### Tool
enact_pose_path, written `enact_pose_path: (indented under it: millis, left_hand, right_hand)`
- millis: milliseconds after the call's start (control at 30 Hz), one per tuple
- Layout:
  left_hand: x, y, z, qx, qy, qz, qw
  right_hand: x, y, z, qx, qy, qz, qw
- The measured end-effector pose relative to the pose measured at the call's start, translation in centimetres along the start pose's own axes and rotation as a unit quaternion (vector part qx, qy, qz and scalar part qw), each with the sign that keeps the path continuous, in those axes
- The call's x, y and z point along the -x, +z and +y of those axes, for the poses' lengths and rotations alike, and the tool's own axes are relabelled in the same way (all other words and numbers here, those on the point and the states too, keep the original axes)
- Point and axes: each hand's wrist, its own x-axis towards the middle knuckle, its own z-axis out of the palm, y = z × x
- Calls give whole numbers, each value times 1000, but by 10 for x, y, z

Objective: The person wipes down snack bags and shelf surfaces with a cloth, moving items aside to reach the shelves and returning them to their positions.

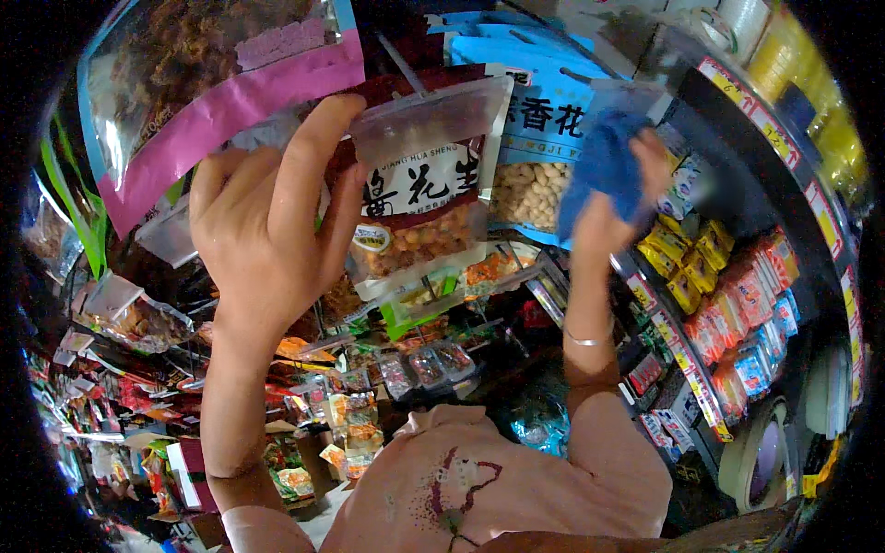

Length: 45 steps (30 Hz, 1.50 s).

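Observation:
My left hand [266,214] is raised at a clear-topped bag of peanuts [422,186] that hangs from a metal peg [401,63]; its index finger and thumb are at the bag's left edge, but a firm grip cannot be made out. My right hand [615,200], slightly blurred, holds a blue cloth [603,169] against the right side of a blue bag of peanuts [529,138]. Above my left hand hangs a large pink-edged bag of dried food [228,104].
Shelves with price strips [750,107] curve along the right, holding yellow packets [681,259] and orange packets [743,304]. Lower pegs and shelves carry clear trays of snacks [425,366]. Many packets crowd the left, including a clear bag [131,314].

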Motion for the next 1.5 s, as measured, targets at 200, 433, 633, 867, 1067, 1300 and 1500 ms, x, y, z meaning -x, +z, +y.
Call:
enact_pose_path:
  millis: [200,433,633,867,1067,1300,1500]
  left_hand:
    - [1,-5,0,-29,8,-26,999]
    - [2,-5,0,-37,8,-23,999]
    - [1,0,2,-26,7,0,1000]
    - [-1,-4,3,-27,-7,-20,999]
    - [4,-4,0,-21,-3,-28,999]
    - [-3,-7,5,-19,-11,-28,999]
    - [-1,-10,5,-27,-17,-35,999]
  right_hand:
    - [-10,95,16,-13,-31,-99,994]
    - [-23,117,23,-88,-32,-118,989]
    - [6,77,20,-9,-5,-200,980]
    - [44,28,36,-40,121,-240,962]
    - [-3,35,24,-513,431,-2,743]
    - [-27,137,85,-302,112,-47,945]
    - [-27,160,90,-138,-52,-109,983]
